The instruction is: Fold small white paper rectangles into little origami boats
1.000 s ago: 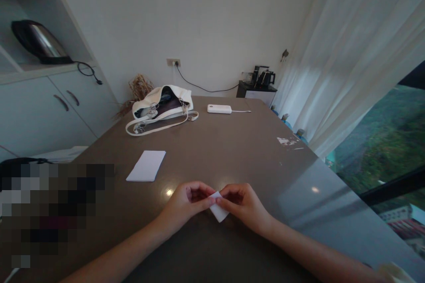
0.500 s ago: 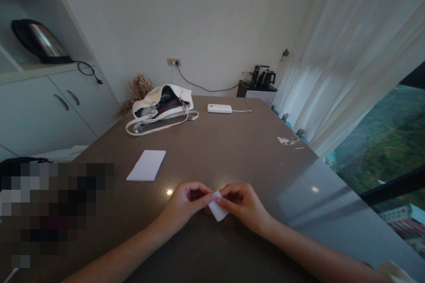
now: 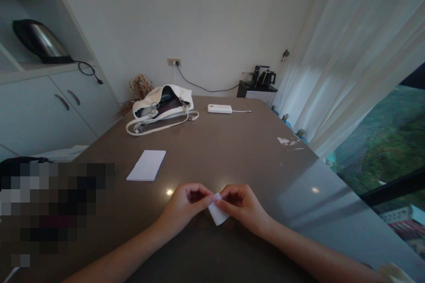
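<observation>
A small piece of white paper (image 3: 218,215), apparently folded, is pinched between both hands just above the table near its front. My left hand (image 3: 186,203) grips its upper left edge between thumb and fingers. On the other side, my right hand (image 3: 244,205) pinches the upper right edge, with the two thumbs close together. The paper's lower part hangs below the thumbs, and its upper part is partly hidden by the fingers. To the left of my hands lies a stack of white paper (image 3: 146,166), flat on the table.
The brown table (image 3: 232,150) carries a white handbag (image 3: 162,104) at the far left and a white power bank (image 3: 219,108) with a short cable. Torn-looking white marks (image 3: 288,141) show near the right edge. A pixelated patch (image 3: 56,208) covers the left side.
The small paper has tilted or slid slightly downward between the fingers, showing a little more of its lower part. Both hands stay almost in place.
</observation>
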`<state>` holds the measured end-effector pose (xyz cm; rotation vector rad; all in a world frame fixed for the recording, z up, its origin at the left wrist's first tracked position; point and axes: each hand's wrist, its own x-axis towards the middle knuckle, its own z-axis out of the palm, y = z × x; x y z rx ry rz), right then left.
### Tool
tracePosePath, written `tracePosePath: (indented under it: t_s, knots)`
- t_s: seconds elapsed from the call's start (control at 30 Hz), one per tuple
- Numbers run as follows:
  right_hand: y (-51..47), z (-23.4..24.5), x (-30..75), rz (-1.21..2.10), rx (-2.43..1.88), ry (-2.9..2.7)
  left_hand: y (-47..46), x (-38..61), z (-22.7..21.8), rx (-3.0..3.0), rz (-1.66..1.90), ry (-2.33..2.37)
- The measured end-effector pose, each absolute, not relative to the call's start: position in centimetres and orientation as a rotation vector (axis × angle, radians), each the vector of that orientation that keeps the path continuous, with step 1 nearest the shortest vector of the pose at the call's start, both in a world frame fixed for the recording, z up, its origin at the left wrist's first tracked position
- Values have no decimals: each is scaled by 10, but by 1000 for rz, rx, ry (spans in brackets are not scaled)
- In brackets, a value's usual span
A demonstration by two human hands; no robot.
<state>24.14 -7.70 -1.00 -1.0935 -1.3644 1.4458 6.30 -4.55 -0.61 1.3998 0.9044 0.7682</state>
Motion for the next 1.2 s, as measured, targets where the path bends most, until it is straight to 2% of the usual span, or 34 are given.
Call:
tracePosePath:
  t_s: [0.67, 1.2]
  knots:
    - [-75, -6, 244, 1192, -1171, -1424, -46, 65, -10, 1426, 664, 902]
    - [-80, -7, 241, 1188, -1111, -1374, -52, 65, -6, 1497, 603, 858]
